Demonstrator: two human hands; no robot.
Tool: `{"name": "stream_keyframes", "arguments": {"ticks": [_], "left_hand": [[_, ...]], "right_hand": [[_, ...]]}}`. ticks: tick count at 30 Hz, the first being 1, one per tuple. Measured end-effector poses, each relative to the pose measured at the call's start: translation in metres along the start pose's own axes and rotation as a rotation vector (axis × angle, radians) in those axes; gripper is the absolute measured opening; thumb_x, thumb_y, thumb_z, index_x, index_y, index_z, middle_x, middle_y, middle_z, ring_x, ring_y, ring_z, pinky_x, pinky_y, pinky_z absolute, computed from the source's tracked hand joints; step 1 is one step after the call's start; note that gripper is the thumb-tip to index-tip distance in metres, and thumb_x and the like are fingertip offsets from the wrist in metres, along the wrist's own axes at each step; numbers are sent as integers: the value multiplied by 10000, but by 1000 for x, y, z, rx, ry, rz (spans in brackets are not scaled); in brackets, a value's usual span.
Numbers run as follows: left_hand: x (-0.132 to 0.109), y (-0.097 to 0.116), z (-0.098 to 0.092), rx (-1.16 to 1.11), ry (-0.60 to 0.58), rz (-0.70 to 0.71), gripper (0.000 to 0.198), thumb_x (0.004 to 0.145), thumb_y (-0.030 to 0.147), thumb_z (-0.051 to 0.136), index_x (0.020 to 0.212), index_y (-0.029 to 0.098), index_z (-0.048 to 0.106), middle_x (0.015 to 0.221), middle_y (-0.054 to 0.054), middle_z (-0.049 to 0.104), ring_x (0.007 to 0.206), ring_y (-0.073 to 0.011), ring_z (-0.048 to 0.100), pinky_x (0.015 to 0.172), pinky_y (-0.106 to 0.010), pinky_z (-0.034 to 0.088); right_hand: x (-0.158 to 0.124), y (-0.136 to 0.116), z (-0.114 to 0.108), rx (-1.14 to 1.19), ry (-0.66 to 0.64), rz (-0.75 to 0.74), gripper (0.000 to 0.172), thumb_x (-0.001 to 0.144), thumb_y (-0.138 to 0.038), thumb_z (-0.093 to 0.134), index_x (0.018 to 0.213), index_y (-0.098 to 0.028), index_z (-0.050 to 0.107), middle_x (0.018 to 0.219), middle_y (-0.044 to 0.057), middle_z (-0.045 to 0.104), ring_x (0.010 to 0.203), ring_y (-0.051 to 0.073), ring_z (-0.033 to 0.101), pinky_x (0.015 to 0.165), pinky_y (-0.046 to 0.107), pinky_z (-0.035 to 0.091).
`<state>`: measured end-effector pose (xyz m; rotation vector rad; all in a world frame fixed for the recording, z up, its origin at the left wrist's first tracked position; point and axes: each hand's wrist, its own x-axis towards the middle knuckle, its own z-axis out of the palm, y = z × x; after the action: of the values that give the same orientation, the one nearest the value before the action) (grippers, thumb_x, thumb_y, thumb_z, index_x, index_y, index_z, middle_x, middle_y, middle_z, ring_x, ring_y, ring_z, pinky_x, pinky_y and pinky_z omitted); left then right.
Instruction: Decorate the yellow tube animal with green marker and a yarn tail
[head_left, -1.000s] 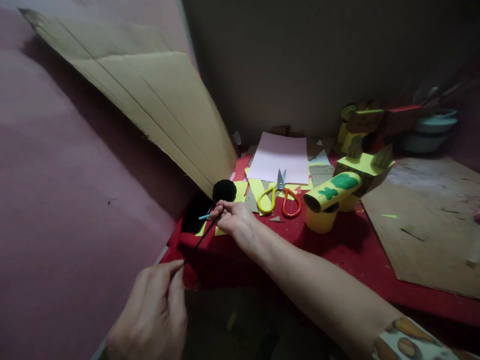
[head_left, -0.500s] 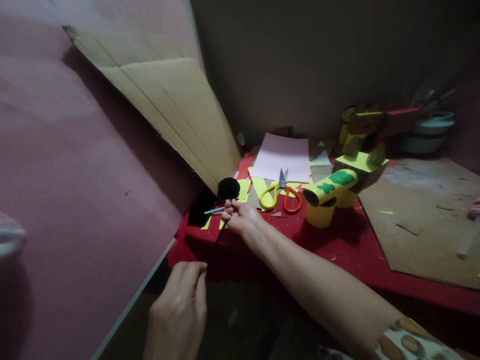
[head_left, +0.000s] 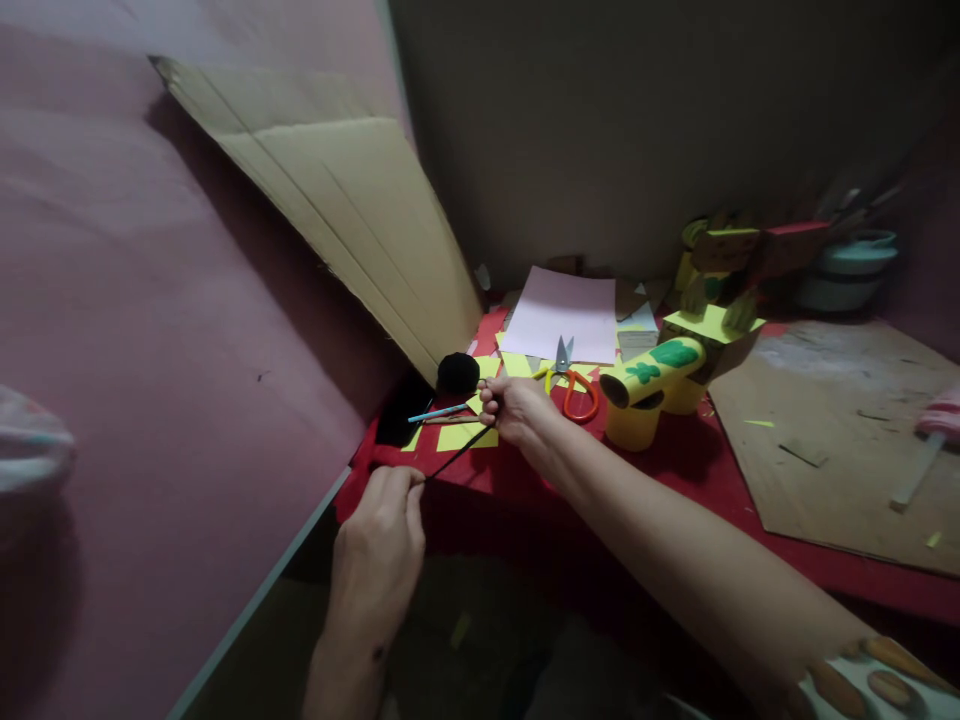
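A length of black yarn [head_left: 459, 455] stretches between my two hands. My left hand [head_left: 382, 525], lower and nearer to me, pinches one end of the stretch. My right hand [head_left: 517, 408] is closed around the yarn farther up, over the table's front edge. Just beyond my right fingers sits a black ball of yarn [head_left: 458, 374]. A light blue stick [head_left: 437, 412], like a pencil or pen, and a brown stick lie left of my right hand. Scissors [head_left: 576, 395] with one yellow and one red handle lie behind my right wrist.
Yellow paper scraps [head_left: 457, 437] and a pink sheet [head_left: 566, 315] lie on the red tablecloth [head_left: 675, 490]. Right of the scissors stands a yellow tube figure [head_left: 656, 370] with green patches. A cardboard sheet [head_left: 840, 480] covers the right side; a large cardboard panel [head_left: 337, 220] leans on the wall.
My right hand has moved right, away from the blue stick. My left hand has risen slightly and shifted right. The yarn between them now slants more.
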<state>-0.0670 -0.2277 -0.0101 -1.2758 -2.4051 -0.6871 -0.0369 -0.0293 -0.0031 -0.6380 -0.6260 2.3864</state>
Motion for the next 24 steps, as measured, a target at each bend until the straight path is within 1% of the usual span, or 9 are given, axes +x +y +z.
{"name": "stream_keyframes", "arguments": {"ticks": [2,3,5,6,9,11,13,19,24], "left_hand": [[15,1,10,-23,-13,-29,181,909,202,418,842,211,587,862,-68,645,770,-216,621,691,-334,455],[22,1,15,-37,-20,-36,179,901,192,422,832,210,585,859,-69,643,756,-214,617,686,-333,450],[36,3,27,-74,-36,-42,169,888,187,432,811,208,581,840,-69,643,712,-210,611,668,-331,447],[43,4,32,-101,-48,-40,160,881,186,439,802,208,578,836,-67,645,696,-206,611,661,-327,450],[54,8,43,-211,-88,-18,143,869,189,457,787,209,572,848,-50,659,661,-179,622,652,-303,473],[54,12,48,-296,-119,3,148,879,205,458,788,210,575,836,-31,657,625,-155,626,633,-281,489],[50,18,51,-375,-147,25,161,893,228,458,792,208,582,794,-16,643,606,-146,627,618,-269,499],[31,37,59,-539,-177,81,161,891,232,489,809,209,625,792,-25,656,753,-178,640,726,-290,504],[25,44,65,-617,-189,62,152,903,260,500,853,210,634,771,-9,646,663,-156,632,655,-270,492]], "right_hand": [[-9,-9,0,-104,8,-63,163,952,-260,591,1029,-125,638,929,40,663,718,131,631,637,282,543],[-15,-13,0,-149,7,-111,123,952,-197,571,897,-114,642,762,6,632,573,90,556,538,225,474],[-28,-20,1,-211,-17,-220,246,936,-103,536,699,-129,596,539,-48,513,422,55,386,437,197,327],[-35,-24,2,-232,-36,-270,276,927,-96,538,658,-140,578,497,-57,488,408,53,355,432,201,296],[-58,-32,-1,-270,-107,-403,265,901,-126,572,638,-162,569,492,-64,497,425,53,353,456,209,288],[-73,-37,-8,-289,-184,-505,222,886,-155,585,664,-172,589,507,-61,501,449,62,378,476,218,304],[-88,-39,-20,-305,-211,-544,187,878,-186,604,691,-182,610,524,-57,503,477,71,401,506,223,332],[-128,-31,-69,-367,-63,-520,174,874,-322,673,737,-219,640,576,-40,570,545,98,484,552,225,387],[-139,-29,-101,-181,29,-482,175,779,-348,777,730,-210,682,613,-6,641,676,146,614,730,279,503]]}}
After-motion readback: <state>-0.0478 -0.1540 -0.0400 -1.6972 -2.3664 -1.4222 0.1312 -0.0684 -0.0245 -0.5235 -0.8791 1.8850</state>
